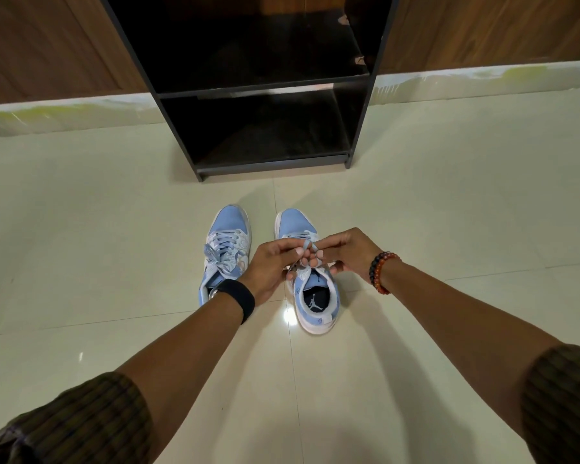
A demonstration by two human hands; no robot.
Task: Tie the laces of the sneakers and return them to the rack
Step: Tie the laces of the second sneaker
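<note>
Two light blue and white sneakers stand side by side on the floor, toes pointing at the rack. The left sneaker point(225, 244) has its laces in a bow. Over the right sneaker point(315, 296) both hands meet. My left hand point(270, 266), with a black watch on the wrist, pinches the pale blue lace point(307, 247). My right hand point(347, 251), with a bead bracelet on the wrist, grips the same lace from the other side. The knot itself is hidden by my fingers. The dark shoe rack point(265, 162) stands just beyond the sneakers, with both shelves bare.
Glossy cream floor tiles point(114, 262) spread on all sides. Brown wooden panels point(47, 45) line the wall behind the rack, above a pale skirting strip. My sleeves fill the lower corners.
</note>
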